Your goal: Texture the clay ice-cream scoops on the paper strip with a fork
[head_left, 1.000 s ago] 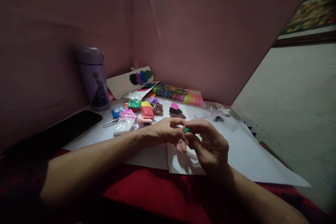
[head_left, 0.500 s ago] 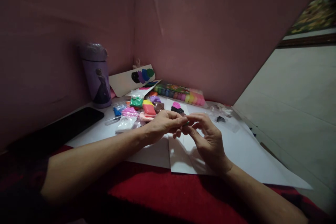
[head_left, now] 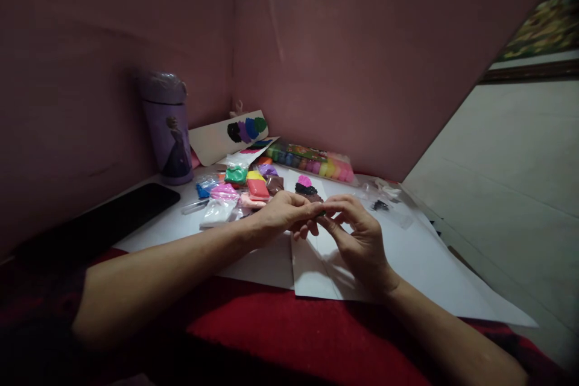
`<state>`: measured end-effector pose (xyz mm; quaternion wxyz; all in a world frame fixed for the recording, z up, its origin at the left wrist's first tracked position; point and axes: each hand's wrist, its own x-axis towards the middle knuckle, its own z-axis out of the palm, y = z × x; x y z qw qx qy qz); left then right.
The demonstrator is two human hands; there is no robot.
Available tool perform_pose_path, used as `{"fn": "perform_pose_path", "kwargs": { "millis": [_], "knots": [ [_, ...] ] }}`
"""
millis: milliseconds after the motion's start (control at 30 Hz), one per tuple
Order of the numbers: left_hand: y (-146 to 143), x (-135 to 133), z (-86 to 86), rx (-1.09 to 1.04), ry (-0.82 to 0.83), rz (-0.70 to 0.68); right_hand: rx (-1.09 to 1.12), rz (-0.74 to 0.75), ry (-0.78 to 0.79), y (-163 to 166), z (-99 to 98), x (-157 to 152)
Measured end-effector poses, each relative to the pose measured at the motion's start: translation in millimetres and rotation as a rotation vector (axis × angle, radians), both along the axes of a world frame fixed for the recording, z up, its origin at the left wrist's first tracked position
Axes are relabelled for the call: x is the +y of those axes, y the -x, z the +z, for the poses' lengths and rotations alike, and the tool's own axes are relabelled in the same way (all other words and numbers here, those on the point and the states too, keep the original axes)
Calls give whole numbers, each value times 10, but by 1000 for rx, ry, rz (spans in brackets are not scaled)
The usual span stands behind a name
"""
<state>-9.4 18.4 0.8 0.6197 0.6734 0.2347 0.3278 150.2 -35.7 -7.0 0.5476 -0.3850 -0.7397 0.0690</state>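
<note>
My left hand (head_left: 283, 214) and my right hand (head_left: 359, 238) meet fingertip to fingertip above white paper sheets (head_left: 425, 259). Both pinch a small piece of green clay (head_left: 321, 214), mostly hidden between the fingers. Just behind the hands lies a paper strip (head_left: 312, 190) with pink, black and brown clay pressed on it. Left of that is a heap of small clay packets (head_left: 239, 190) in green, yellow, red, pink, blue, purple and brown.
A purple tumbler (head_left: 166, 129) stands at the back left. A dark phone (head_left: 117, 211) lies left of the paper. A long tray of coloured clay (head_left: 312, 163) and a card with clay blobs (head_left: 228, 136) lean by the pink wall. Red cloth (head_left: 280, 332) covers the near side.
Both hands moved slightly up and away from me and closer together. The green clay, visible between the fingers earlier, is now almost covered by the pinching fingertips.
</note>
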Motion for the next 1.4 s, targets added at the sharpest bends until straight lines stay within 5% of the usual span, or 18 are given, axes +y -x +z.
{"fn": "perform_pose_path", "kwargs": {
  "millis": [400,667,933,1400],
  "knots": [
    [-23,6,11,-56,7,29,-22,-25,26,-31,2,22],
    [-31,-2,50,-170,25,144,223,-59,215,-38,-7,50],
    [-11,70,23,-236,40,260,345,-3,239,-49,-8,77],
    [-27,1,-23,-171,25,91,292,69,283,-13,-31,60]
  ]
}}
